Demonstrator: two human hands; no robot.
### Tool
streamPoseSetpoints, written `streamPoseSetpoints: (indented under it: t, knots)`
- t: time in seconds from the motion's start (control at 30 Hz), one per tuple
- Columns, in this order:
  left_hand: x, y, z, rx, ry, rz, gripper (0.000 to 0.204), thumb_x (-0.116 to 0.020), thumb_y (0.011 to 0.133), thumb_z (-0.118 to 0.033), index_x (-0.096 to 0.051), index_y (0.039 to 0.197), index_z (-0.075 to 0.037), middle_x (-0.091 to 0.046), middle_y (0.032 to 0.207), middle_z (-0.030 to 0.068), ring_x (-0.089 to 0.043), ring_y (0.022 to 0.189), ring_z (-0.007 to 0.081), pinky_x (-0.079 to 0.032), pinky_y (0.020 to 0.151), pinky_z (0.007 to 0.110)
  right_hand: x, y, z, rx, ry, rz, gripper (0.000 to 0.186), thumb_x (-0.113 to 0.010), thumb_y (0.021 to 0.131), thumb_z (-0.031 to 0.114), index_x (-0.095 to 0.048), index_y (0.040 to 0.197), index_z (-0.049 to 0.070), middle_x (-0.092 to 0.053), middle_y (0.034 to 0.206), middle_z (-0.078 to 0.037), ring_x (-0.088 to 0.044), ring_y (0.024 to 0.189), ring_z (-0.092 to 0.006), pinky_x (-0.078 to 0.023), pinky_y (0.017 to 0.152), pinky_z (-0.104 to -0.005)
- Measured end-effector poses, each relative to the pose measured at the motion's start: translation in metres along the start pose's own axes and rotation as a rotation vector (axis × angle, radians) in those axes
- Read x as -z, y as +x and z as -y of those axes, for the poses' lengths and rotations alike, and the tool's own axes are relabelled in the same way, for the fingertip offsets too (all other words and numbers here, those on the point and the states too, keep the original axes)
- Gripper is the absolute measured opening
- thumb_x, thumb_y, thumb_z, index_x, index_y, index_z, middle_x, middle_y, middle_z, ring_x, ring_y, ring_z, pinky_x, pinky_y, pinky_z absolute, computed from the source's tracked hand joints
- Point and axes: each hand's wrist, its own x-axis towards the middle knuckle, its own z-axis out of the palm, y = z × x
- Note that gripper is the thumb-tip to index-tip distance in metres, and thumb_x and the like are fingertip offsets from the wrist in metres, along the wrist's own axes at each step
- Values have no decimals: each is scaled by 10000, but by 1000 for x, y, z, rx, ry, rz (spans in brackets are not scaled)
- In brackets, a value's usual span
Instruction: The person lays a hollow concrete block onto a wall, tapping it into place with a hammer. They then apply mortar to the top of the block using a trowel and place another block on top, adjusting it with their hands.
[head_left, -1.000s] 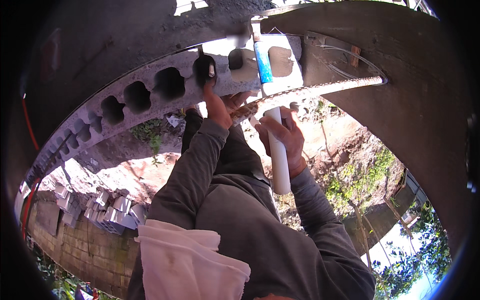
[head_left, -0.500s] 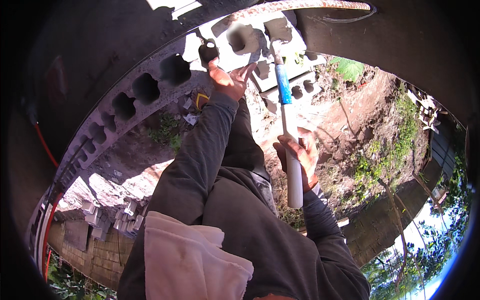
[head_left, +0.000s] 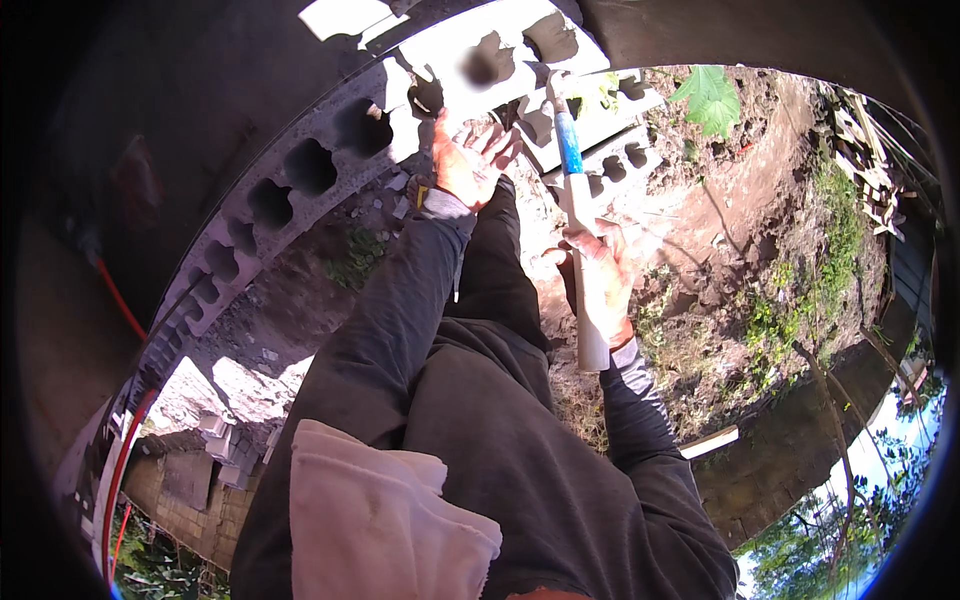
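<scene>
My right hand [head_left: 606, 275] is wrapped round the pale round handle of a long tool [head_left: 590, 325]. A blue band sits further up the tool, and its far end, against the bright blocks, is too washed out to name. My left hand [head_left: 470, 165] is open, palm turned up and fingers spread, with nothing in it. It is beside the near edge of a row of hollow concrete blocks [head_left: 325, 200]; whether it touches them I cannot tell. Sunlight whitens the blocks at the top of the row.
More hollow blocks [head_left: 640, 140] lie right of the row. Bare earth [head_left: 690, 220] with weeds slopes down to the right. A broad green leaf [head_left: 710, 100] grows near the top. A pinkish cloth [head_left: 375, 520] hangs at my front. Stacked blocks [head_left: 228, 445] stand lower left, beside a red hose [head_left: 120, 470].
My left hand's fingers have spread wider. My right hand, still gripping the tool, has moved slightly up in the picture. The whole view has shifted a little.
</scene>
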Motion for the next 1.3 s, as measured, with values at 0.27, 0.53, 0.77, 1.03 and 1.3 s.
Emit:
streamPoseSetpoints:
  t: [0.27,0.53,0.77,1.03,1.3]
  knots:
    - [-10,-85,35,369,509,249,622,-554,1020,-513,-456,1436,-60,-666,1204,177,-732,989,292,-638,771,395,-20,-48,32,-622,275,18,499,-758,930,152,-490,1330,19,-660,1148,-188,-728,993,-235,-574,875,-346]
    - [49,-127,39,-784,1796,575,561,-514,941,-146,-439,1453,70,-573,1337,207,-596,1165,363,-466,993,427,17,-74,34,-721,367,304,629,-530,1058,436,-350,1528,59,-665,1215,-187,-712,1008,-270,-575,909,-379]
    - [65,-117,26,-1523,1918,612,514,-575,903,-106,-511,1381,71,-606,1321,239,-639,1105,424,-434,1116,490,-38,-57,35,-558,-406,288,379,-698,942,256,-560,1223,43,-659,876,-79,-616,678,-125,-493,600,-296]
    - [60,-125,-64,-69,492,-45,786,-596,951,-640,-482,1323,44,-632,1245,210,-671,1108,320,-543,965,436,-48,-32,55,-377,-698,324,277,-710,935,263,-583,1024,33,-582,707,-32,-566,581,-123,-467,538,-318]
    - [81,-41,-60,-151,84,-165,978,-709,913,-558,-234,1591,-36,-391,1480,259,-502,1308,372,-401,1146,482,-73,56,93,-412,-650,434,281,-676,964,266,-581,1017,6,-589,708,-68,-563,585,-146,-464,546,-348]
